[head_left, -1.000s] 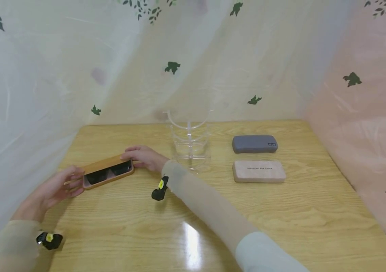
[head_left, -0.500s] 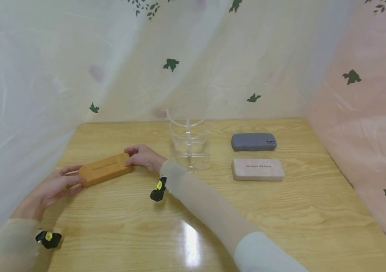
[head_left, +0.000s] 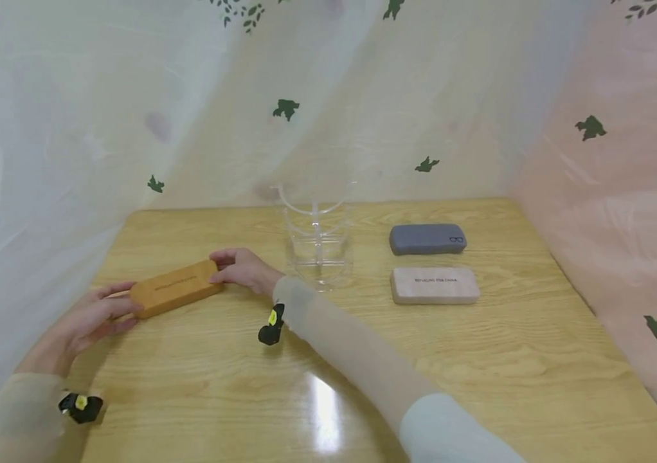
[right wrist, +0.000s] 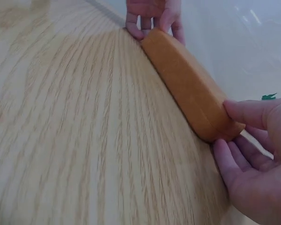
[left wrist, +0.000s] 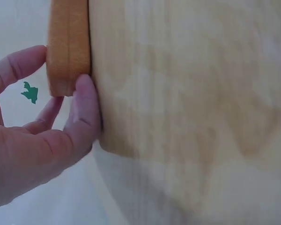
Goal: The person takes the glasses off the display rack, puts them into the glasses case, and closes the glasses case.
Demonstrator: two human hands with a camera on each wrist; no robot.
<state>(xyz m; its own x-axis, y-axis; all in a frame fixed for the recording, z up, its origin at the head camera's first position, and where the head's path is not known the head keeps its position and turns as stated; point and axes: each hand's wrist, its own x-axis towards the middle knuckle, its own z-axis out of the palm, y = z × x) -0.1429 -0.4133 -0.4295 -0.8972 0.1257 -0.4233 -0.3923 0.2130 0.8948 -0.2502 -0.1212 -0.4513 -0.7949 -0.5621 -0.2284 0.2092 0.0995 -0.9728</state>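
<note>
An orange glasses case (head_left: 178, 288) lies closed and at a slant on the left of the wooden table, with faint lettering on its lid. Its left end is held by my left hand (head_left: 90, 321), with digits on the top and the lower edge; the left wrist view shows this end of the case (left wrist: 69, 47) between them. My right hand (head_left: 245, 269) pinches the right end, one digit on top and others low at the end, as the right wrist view shows. The sunglasses seen inside earlier are hidden under the lid.
A clear tiered display stand (head_left: 317, 241) stands at the back middle of the table (head_left: 479, 379). To its right lie a grey-blue glasses case (head_left: 428, 239) and, nearer, a pale pink glasses case (head_left: 435, 286). A printed curtain (head_left: 218, 128) hangs around the back and sides.
The orange case's lid has come down over the dark sunglasses and is now closed. Both hands remain at its ends. The head view has shifted slightly.
</note>
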